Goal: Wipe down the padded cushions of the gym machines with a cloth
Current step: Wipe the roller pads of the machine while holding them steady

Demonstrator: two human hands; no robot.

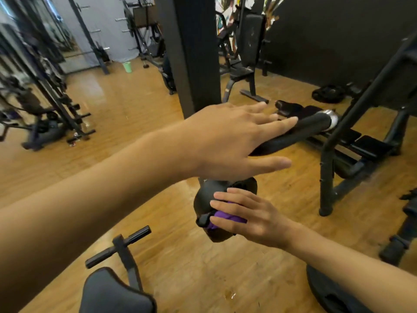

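Note:
My left hand (228, 141) reaches across the middle of the view with straight fingers lying on a black bar handle (302, 129) that ends in a chrome cap. Below it, my right hand (246, 214) presses a purple cloth (222, 219) with spread fingers against a small black padded cushion (204, 197). The cloth is bunched under my palm and mostly hidden. Another black seat pad (112, 294) shows at the bottom left.
A black pillar (191, 53) stands behind my left hand. A bench machine (248, 41) is at the back, a black frame (329, 154) to the right, racks (56, 98) on the left. A weight plate (327, 294) lies on the wooden floor at the bottom right.

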